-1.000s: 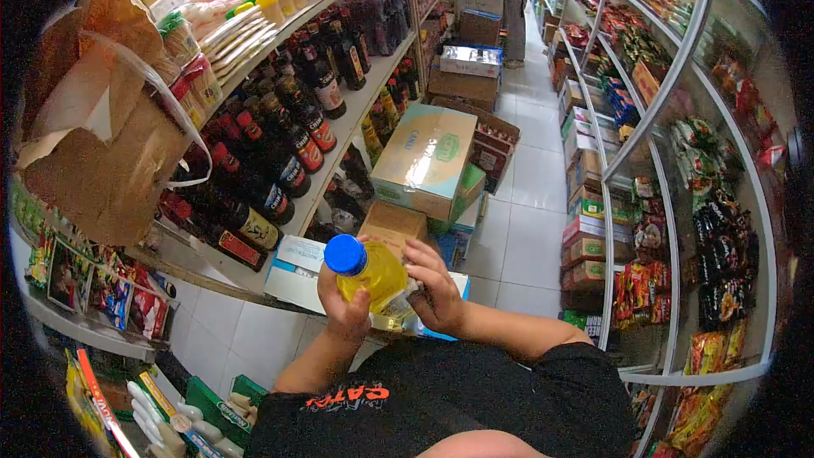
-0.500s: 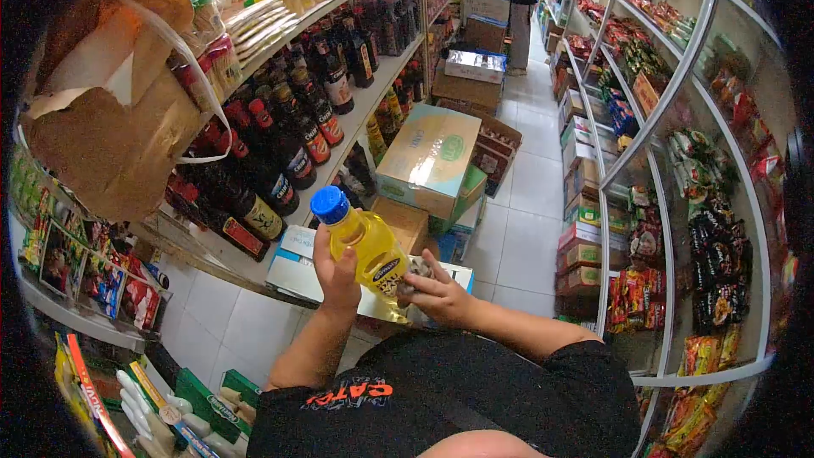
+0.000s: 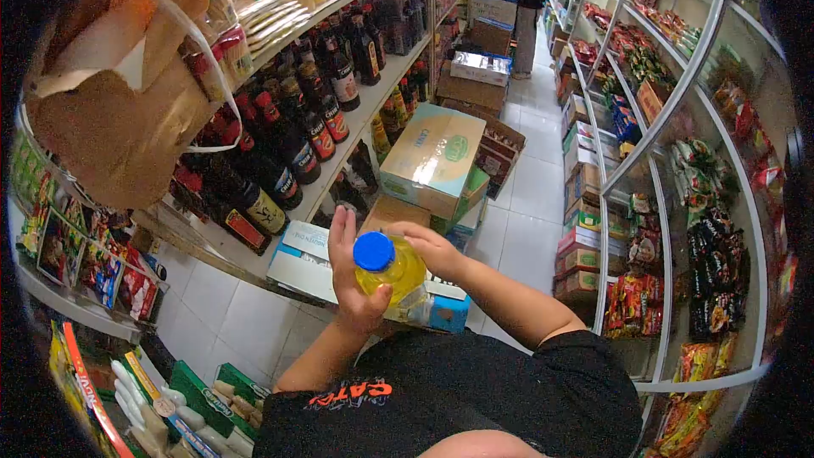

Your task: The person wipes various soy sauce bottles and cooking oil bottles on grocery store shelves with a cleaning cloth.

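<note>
A bottle of yellow cooking oil [image 3: 409,278] with a blue cap [image 3: 374,252] is held between my two hands, its cap facing up towards me. My left hand [image 3: 349,284] has its palm against the bottle's left side, fingers stretched out straight and thumb across the front. My right hand [image 3: 431,252] curls over the far right side of the bottle, just beside the cap. Its fingertips are partly hidden behind the bottle. The label lies lower down and cannot be read from here.
A white and blue carton [image 3: 303,256] lies under my hands, with a larger cardboard box [image 3: 434,157] beyond it. Dark sauce bottles [image 3: 297,148] line the left shelf. Packets fill the right shelf [image 3: 636,301]. A person [image 3: 531,13] stands down the aisle.
The bottle has turned from showing its label to pointing its cap up at me. My right hand has moved from the bottle's lower end up near the cap; my left fingers have straightened.
</note>
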### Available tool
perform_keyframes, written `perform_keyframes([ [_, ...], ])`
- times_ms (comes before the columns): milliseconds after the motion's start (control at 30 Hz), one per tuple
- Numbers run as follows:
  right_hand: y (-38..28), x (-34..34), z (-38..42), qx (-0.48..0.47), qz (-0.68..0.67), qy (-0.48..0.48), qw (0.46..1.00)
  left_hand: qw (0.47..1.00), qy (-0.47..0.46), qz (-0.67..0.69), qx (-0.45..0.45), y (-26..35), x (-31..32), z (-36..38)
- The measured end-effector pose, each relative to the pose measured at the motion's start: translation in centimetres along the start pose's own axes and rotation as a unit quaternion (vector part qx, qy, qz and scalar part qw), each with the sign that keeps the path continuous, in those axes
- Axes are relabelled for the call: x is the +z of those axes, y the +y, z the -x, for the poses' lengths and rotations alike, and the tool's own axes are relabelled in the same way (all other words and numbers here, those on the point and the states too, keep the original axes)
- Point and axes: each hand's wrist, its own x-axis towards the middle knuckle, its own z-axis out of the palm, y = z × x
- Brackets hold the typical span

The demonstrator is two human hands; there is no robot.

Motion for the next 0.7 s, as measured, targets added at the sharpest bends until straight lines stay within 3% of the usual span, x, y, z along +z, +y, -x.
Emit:
perform_keyframes([
  [67,3.2,-0.9,0.2,0.083,0.025,0.028,0.996,0.999,-0.014,-0.032,0.015,0.0,0.1,0.1],
  [167,-1.2,-0.7,-1.3,-0.039,0.085,-0.059,0.994,0.994,-0.055,-0.092,0.016,0.7,0.1,0.1],
  [200,-2.6,-0.7,-2.0,-0.029,-0.028,-0.084,0.996,0.995,-0.045,-0.079,0.033,0.3,0.5,0.3],
  [300,-7.9,1.2,-3.1,-0.029,0.001,-0.126,0.992,0.983,-0.083,-0.152,0.064,0.8,0.3,0.9],
  [333,-8.5,1.1,-3.4,-0.008,0.012,-0.191,0.982,0.982,-0.084,-0.155,0.074,1.1,0.4,0.9],
  [467,-7.9,0.9,-3.3,-0.004,0.018,-0.201,0.979,0.991,-0.07,-0.097,0.058,-0.2,0.0,0.9],
  [533,-8.5,0.9,-3.3,-0.075,0.231,-0.111,0.964,0.992,-0.074,-0.101,0.005,-0.5,-0.8,1.4],
  [600,-9.4,0.3,-3.1,-0.163,0.451,0.013,0.877,0.996,-0.048,-0.075,-0.014,-0.5,-0.7,0.7],
  [667,-10.9,1.4,-2.0,-0.181,0.162,-0.048,0.969,0.998,-0.033,-0.038,-0.044,-0.8,-0.3,0.3],
  [700,-11.8,2.0,-1.4,-0.182,0.011,-0.077,0.98,0.998,-0.026,-0.013,-0.063,-1.2,0.0,0.1],
])
